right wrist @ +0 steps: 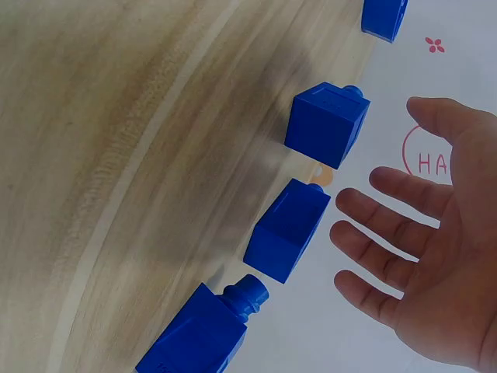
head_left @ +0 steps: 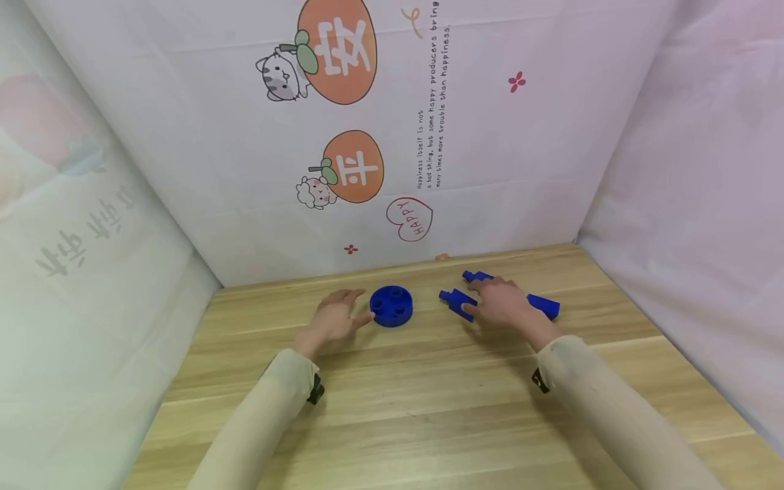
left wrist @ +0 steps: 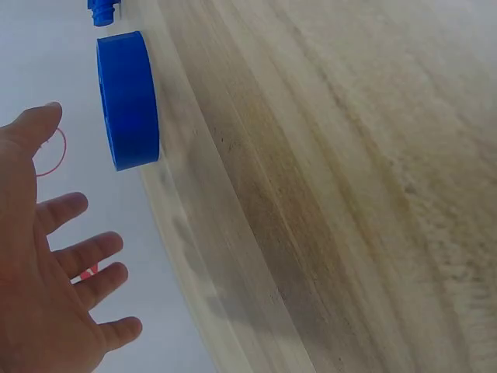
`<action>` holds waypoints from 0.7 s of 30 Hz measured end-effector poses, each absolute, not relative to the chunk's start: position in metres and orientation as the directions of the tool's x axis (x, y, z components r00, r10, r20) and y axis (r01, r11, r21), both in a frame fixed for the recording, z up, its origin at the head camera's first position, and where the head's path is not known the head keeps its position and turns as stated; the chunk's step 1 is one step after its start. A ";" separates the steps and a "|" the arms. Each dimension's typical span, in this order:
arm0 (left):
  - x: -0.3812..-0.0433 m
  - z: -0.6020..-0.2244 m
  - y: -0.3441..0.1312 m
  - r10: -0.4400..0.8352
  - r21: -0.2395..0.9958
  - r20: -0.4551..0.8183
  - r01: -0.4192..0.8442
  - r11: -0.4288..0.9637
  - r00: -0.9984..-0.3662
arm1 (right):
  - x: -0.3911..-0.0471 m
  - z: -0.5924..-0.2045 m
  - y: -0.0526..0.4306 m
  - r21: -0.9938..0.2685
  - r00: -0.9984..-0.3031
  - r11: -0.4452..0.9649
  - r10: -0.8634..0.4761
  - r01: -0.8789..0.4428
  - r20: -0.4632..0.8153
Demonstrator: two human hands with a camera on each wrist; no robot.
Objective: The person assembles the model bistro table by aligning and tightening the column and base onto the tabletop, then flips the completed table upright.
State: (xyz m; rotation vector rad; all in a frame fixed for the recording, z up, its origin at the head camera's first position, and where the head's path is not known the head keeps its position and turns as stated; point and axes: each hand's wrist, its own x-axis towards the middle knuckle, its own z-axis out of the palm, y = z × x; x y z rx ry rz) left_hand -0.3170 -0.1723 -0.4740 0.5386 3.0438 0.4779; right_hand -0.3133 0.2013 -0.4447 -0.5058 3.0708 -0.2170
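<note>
A round blue disc (head_left: 392, 320) with three raised sockets lies on the table. Beside its left edge is my left hand (head_left: 331, 318), fingers spread and holding nothing; the left wrist view shows the thumb apart from the disc (left wrist: 130, 101). Over on the right, my right hand (head_left: 501, 304) hovers above three blue blocks with narrow necks. The near block (head_left: 456, 301) lies by the thumb, the far block (head_left: 479, 275) by the fingers, another block (head_left: 545, 306) right of the hand. In the right wrist view, its spread fingers hold nothing; a ridged neck (right wrist: 245, 297) shows on the lowest block (right wrist: 194, 338).
A wooden table (head_left: 404, 408) carries everything. Printed white cloth (head_left: 490, 170) rises behind its back edge, with more cloth hanging at the left (head_left: 79, 238) and right (head_left: 692, 204). Black straps sit at both sleeve cuffs.
</note>
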 end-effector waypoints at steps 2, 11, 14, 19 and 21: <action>-0.319 -0.474 -0.172 0.344 0.294 0.037 0.340 0.893 -0.938 | -0.314 -0.446 0.201 -0.139 -0.947 0.938 -0.321 -0.318 0.001; -0.328 -0.474 -0.170 0.363 0.301 -0.030 0.338 0.892 -0.931 | -0.316 -0.447 0.197 -0.123 -0.947 0.940 -0.321 -0.317 -0.013; -0.329 -0.475 -0.169 0.366 0.307 -0.050 0.334 0.891 -0.929 | -0.316 -0.447 0.196 -0.128 -0.947 0.941 -0.321 -0.315 -0.030; -0.331 -0.479 -0.165 0.382 0.292 -0.077 0.345 0.892 -0.921 | -0.315 -0.451 0.197 -0.125 -0.950 0.947 -0.305 -0.295 -0.069; -0.332 -0.481 -0.164 0.381 0.284 -0.076 0.346 0.894 -0.922 | -0.315 -0.453 0.197 -0.125 -0.950 0.948 -0.304 -0.294 -0.075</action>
